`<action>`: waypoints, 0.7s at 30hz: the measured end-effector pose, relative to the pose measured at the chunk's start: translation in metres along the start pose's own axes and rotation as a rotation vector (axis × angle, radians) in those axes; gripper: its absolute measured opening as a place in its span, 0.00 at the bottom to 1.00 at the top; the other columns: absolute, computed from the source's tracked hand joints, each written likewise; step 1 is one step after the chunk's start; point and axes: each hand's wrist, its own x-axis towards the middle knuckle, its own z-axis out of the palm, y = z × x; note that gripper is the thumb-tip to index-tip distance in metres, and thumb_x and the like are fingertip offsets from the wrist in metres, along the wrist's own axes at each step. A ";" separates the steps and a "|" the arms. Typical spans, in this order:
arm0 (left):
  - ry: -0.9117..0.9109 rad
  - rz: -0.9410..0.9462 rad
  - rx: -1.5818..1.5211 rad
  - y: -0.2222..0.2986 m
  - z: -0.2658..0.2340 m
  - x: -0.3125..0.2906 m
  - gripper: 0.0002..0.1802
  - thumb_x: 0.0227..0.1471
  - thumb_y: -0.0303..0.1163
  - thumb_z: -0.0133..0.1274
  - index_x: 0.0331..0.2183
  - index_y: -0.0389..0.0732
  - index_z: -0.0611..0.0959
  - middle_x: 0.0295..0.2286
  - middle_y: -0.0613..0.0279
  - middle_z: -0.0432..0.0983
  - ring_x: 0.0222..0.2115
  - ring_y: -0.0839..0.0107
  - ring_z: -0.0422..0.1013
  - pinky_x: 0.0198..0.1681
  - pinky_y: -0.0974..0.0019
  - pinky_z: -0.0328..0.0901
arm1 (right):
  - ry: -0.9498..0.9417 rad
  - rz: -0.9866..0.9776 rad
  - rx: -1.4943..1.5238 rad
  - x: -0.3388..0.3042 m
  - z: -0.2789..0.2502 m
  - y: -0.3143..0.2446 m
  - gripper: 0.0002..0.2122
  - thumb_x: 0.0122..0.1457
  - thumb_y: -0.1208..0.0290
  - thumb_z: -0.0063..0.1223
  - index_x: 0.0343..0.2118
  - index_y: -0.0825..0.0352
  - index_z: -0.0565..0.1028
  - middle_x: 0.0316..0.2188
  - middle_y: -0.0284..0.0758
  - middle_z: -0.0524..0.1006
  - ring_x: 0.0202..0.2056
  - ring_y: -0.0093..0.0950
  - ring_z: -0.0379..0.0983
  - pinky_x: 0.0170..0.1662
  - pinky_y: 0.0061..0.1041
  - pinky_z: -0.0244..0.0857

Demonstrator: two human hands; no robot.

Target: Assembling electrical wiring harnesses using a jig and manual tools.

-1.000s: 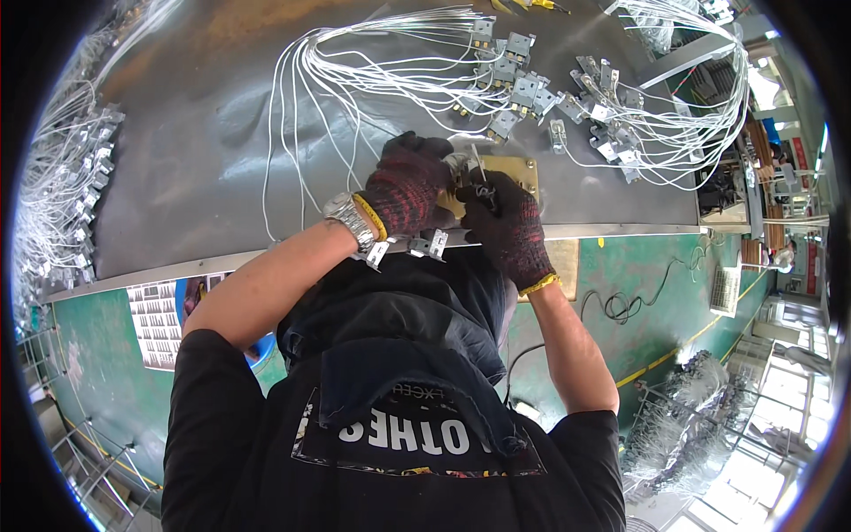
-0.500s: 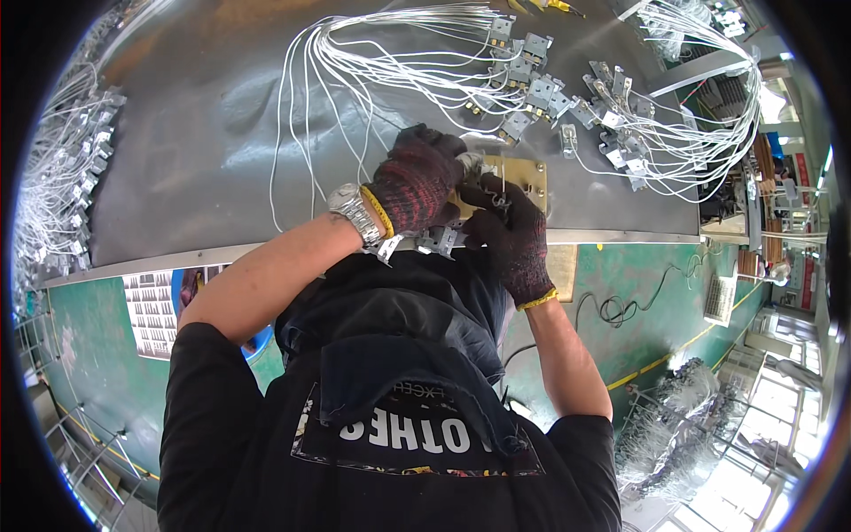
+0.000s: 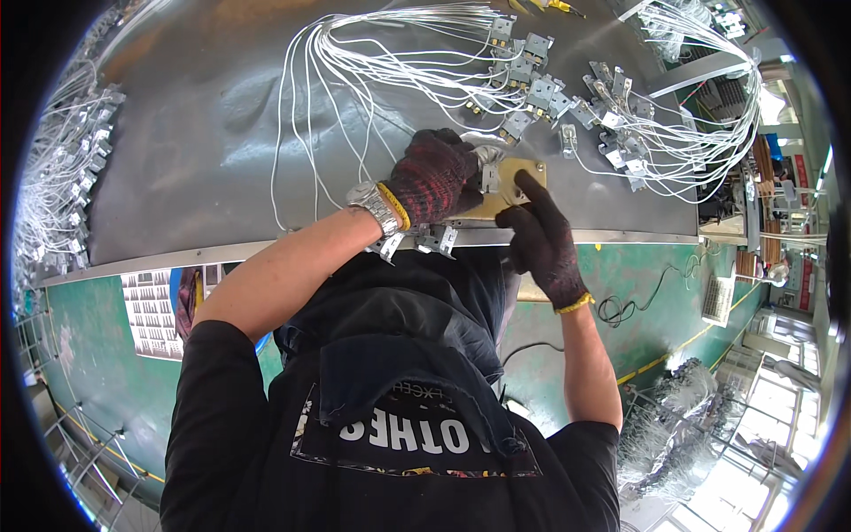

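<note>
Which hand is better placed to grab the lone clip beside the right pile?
Probably the right hand: it looks empty and is nearer the clip, while the left hand seems to grip a metal piece.

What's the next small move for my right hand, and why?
Probably bring the right hand in to the silver metal piece: it looks empty, with its index finger extended over the brass-coloured plate, while the left hand appears to hold that piece there.

Grey metal bench [image 3: 204, 182] with white wires [image 3: 323, 44], metal brackets [image 3: 541, 92], brass-coloured plate [image 3: 509, 175].
</note>
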 end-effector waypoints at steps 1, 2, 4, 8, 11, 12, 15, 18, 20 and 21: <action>-0.033 -0.012 -0.010 0.000 -0.002 0.000 0.28 0.42 0.43 0.67 0.48 0.50 0.83 0.35 0.61 0.82 0.41 0.58 0.75 0.47 0.54 0.66 | 0.027 0.038 0.009 -0.002 -0.004 -0.004 0.20 0.67 0.69 0.52 0.61 0.66 0.70 0.35 0.33 0.80 0.22 0.13 0.69 0.22 0.17 0.64; -0.068 -0.024 -0.021 0.000 0.000 0.001 0.29 0.42 0.43 0.67 0.49 0.50 0.83 0.35 0.61 0.82 0.41 0.58 0.75 0.48 0.54 0.65 | 0.029 0.040 0.010 -0.003 -0.007 -0.003 0.20 0.67 0.69 0.52 0.61 0.66 0.70 0.35 0.33 0.80 0.22 0.13 0.69 0.22 0.17 0.64; -0.086 -0.040 0.009 0.000 0.002 0.002 0.30 0.41 0.44 0.67 0.49 0.51 0.83 0.35 0.61 0.82 0.41 0.58 0.75 0.49 0.54 0.65 | 0.035 -0.048 -0.263 -0.003 -0.011 0.001 0.17 0.67 0.71 0.52 0.58 0.66 0.75 0.35 0.32 0.80 0.25 0.15 0.71 0.26 0.19 0.68; -0.089 -0.066 0.117 0.003 0.009 0.003 0.29 0.40 0.45 0.67 0.48 0.52 0.83 0.35 0.62 0.83 0.42 0.58 0.75 0.50 0.54 0.64 | 0.054 -0.340 -0.465 0.003 -0.012 0.002 0.14 0.65 0.73 0.53 0.53 0.68 0.78 0.36 0.35 0.81 0.31 0.23 0.78 0.35 0.24 0.73; -0.105 -0.043 0.107 0.006 0.009 0.006 0.25 0.41 0.44 0.66 0.45 0.51 0.84 0.35 0.61 0.82 0.42 0.57 0.76 0.49 0.54 0.65 | 0.109 -0.475 -0.609 0.007 0.001 -0.009 0.13 0.62 0.75 0.55 0.48 0.70 0.79 0.37 0.42 0.82 0.37 0.34 0.81 0.43 0.30 0.73; -0.105 -0.044 0.107 0.004 0.010 0.005 0.25 0.41 0.44 0.66 0.45 0.51 0.84 0.35 0.61 0.82 0.42 0.57 0.76 0.49 0.54 0.65 | 0.124 -0.461 -0.669 0.006 0.004 -0.016 0.12 0.61 0.76 0.55 0.47 0.70 0.80 0.38 0.44 0.82 0.39 0.38 0.81 0.44 0.32 0.73; 0.013 0.025 0.043 0.003 0.011 0.005 0.21 0.42 0.43 0.64 0.41 0.50 0.85 0.34 0.60 0.82 0.39 0.58 0.77 0.46 0.53 0.67 | 0.136 -0.408 -0.757 0.000 0.009 -0.032 0.12 0.60 0.76 0.55 0.46 0.70 0.80 0.39 0.46 0.81 0.41 0.42 0.80 0.46 0.34 0.73; -0.036 0.028 0.062 0.003 0.010 0.007 0.18 0.42 0.42 0.63 0.38 0.49 0.84 0.32 0.60 0.82 0.37 0.58 0.78 0.42 0.53 0.69 | 0.132 -0.355 -0.795 -0.004 0.009 -0.033 0.11 0.60 0.76 0.55 0.45 0.69 0.80 0.39 0.47 0.81 0.42 0.44 0.80 0.46 0.35 0.73; -0.003 0.037 0.092 0.004 0.011 0.009 0.15 0.43 0.40 0.62 0.36 0.49 0.84 0.30 0.61 0.82 0.35 0.58 0.78 0.39 0.52 0.70 | 0.129 -0.337 -0.807 -0.004 0.009 -0.032 0.11 0.60 0.76 0.55 0.45 0.69 0.80 0.39 0.47 0.81 0.42 0.44 0.80 0.46 0.35 0.73; -0.004 0.036 0.089 0.004 0.012 0.009 0.15 0.43 0.40 0.62 0.36 0.49 0.84 0.30 0.61 0.82 0.35 0.58 0.78 0.39 0.52 0.70 | 0.135 -0.355 -0.793 -0.002 0.010 -0.030 0.11 0.60 0.76 0.55 0.45 0.69 0.80 0.39 0.47 0.82 0.42 0.44 0.80 0.46 0.35 0.73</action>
